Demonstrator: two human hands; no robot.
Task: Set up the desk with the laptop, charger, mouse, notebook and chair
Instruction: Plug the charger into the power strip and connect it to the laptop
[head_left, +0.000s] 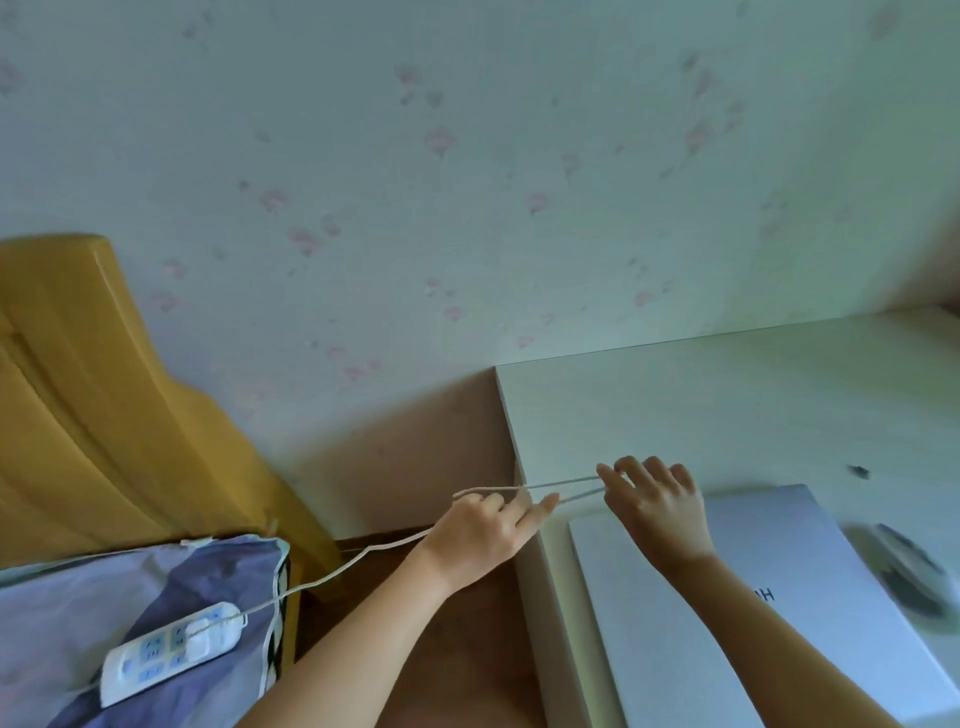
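A closed silver laptop (753, 597) lies flat on the pale desk (727, 410), near its left front corner, with dark letters partly showing on the lid. Just right of it sits a mouse (909, 571), grey and dark, blurred. A thin white charger cable (363, 553) runs from a white plug (208, 631) pushed into a white power strip (166, 649) on the bed, rises to the desk's left edge, and stretches there as a doubled strand in the air above the desk edge.
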